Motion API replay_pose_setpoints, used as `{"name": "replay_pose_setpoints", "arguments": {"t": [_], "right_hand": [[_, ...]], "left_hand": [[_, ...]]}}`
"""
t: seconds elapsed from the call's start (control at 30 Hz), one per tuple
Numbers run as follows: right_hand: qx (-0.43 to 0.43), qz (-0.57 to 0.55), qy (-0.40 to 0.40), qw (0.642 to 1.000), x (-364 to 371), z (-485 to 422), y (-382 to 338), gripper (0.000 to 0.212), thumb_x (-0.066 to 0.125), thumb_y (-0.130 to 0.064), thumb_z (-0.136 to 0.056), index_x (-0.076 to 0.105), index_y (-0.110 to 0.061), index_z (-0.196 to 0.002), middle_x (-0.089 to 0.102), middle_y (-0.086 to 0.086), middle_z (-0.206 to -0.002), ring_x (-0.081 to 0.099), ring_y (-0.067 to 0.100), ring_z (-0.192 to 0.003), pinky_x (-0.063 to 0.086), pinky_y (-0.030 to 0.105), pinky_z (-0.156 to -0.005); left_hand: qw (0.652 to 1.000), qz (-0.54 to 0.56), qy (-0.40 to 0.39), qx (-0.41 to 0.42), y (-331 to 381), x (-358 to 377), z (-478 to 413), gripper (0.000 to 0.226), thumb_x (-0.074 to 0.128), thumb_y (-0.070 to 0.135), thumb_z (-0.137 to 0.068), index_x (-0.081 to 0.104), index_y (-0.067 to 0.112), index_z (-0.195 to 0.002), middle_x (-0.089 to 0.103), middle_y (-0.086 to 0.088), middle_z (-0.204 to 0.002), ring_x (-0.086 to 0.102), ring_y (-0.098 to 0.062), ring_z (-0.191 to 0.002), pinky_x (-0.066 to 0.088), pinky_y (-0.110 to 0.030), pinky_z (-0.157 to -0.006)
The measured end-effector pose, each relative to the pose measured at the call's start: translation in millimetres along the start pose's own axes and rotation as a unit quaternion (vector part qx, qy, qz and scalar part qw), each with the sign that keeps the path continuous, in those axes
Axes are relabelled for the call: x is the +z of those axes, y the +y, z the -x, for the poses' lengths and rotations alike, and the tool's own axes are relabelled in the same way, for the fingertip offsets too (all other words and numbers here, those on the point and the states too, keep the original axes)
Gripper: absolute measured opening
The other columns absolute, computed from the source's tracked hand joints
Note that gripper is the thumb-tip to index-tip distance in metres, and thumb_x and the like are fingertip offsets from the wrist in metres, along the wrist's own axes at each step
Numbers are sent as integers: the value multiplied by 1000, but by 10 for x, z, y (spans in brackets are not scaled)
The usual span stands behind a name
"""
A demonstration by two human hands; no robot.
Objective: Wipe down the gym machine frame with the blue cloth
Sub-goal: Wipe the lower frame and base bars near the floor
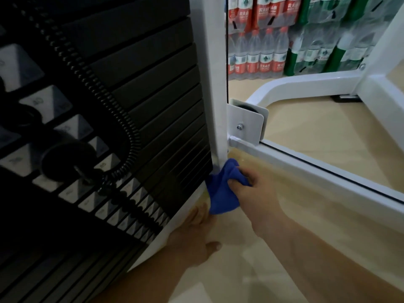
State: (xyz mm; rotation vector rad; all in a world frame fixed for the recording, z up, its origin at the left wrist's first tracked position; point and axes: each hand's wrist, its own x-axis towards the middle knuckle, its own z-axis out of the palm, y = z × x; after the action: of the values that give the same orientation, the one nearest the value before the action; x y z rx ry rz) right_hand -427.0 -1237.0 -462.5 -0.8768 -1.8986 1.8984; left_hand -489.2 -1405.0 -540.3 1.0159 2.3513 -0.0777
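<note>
Basically, the biggest hazard is the black weight stack (142, 106). The left hand (192, 235) lies low on the floor (306, 226), right against the machine's bottom edge. Its fingers look laid out flat and hold nothing, though blur makes that uncertain. Any plate drop or shift would pinch it. Next is the white frame upright (215, 84). The blue cloth (220, 193) is bunched against its foot, at the corner where the upright meets the floor and the low base rail (306, 169). The right hand (255, 189) has its fingers curled round the cloth in a tight wad. A wad that small covers little surface, so expect missed strips on the upright's faces and the rail. The coiled cable (122, 132) and selector pin (67, 160) sit on the stack's face, and a loose cloth tail could snag them if wiping drifts inward. The pulley bracket (247, 123) juts from the upright just above the cloth, so an upward stroke risks knuckles on its edge or bolt. Containers: shrink-wrapped red-label bottle packs (258, 55) and green-label bottle packs (317, 51) are stacked at the floor's far edge behind the frame. They're capped, contents look like clear water, and they're well apart from both hands.
</note>
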Motion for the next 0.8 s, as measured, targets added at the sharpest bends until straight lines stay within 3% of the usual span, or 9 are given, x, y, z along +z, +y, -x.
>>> {"name": "replay_pose_setpoints", "arguments": {"t": [0.1,0.2,0.27,0.4,0.5,0.63,0.73,0.8], "right_hand": [[53,-57,33,996,-33,299,168,37,67,-4,-92,76,-39,-81,75,1,-91,70,32,-97,56,53,-89],[73,-94,23,993,-9,585,288,38,67,-6,-95,75,-41,-82,75,-5,-91,70,22,-93,55,52,-93],[89,-104,16,990,78,711,380,31,65,-11,-98,72,-40,-94,74,-9,-98,69,16,-99,55,50,-97],[66,-99,-25,993,351,649,428,25,55,-19,-105,62,-41,-113,66,-2,-111,64,21,-105,51,51,-103],[70,-82,-30,994,583,359,415,38,53,-24,-106,51,-30,-143,59,-1,-128,59,24,-121,46,50,-110],[116,-129,-91,981,963,265,441,38,50,-25,-106,50,-36,-143,65,-6,-117,63,24,-112,50,55,-105],[129,-125,-107,978,1052,423,510,38,53,-35,-101,52,-45,-138,65,-8,-122,63,19,-113,50,50,-106],[135,-91,-117,980,1069,547,608,49,55,-44,-96,47,-48,-144,61,-5,-133,63,19,-116,49,51,-108]], "left_hand": [[999,12,41,-5,1,102,103,81,41,58,-102,-5,30,-162,-20,13,-167,-10,-9,-155,19,-35,-125],[992,54,110,1,90,316,519,70,40,48,-104,4,32,-162,-13,17,-167,3,-6,-155,22,-27,-124],[985,113,133,-19,181,391,870,67,43,46,-103,10,37,-161,-1,18,-168,12,-4,-153,24,-24,-122],[966,180,172,-65,101,368,1385,61,49,43,-101,26,39,-158,26,17,-164,28,-1,-147,26,-18,-118],[971,111,192,-90,13,341,1619,65,45,48,-101,18,39,-159,21,17,-165,20,-2,-151,24,-22,-121],[984,-67,125,-110,-107,492,1733,72,35,45,-103,0,22,-162,-15,-7,-169,-15,-25,-156,-7,-37,-126],[982,-117,109,-100,-306,658,1900,75,49,50,-87,42,15,-153,22,-16,-166,21,-33,-153,14,-44,-119],[982,-123,96,-104,-471,789,1975,78,58,51,-80,50,14,-148,29,-14,-164,29,-31,-151,17,-46,-115]]}}
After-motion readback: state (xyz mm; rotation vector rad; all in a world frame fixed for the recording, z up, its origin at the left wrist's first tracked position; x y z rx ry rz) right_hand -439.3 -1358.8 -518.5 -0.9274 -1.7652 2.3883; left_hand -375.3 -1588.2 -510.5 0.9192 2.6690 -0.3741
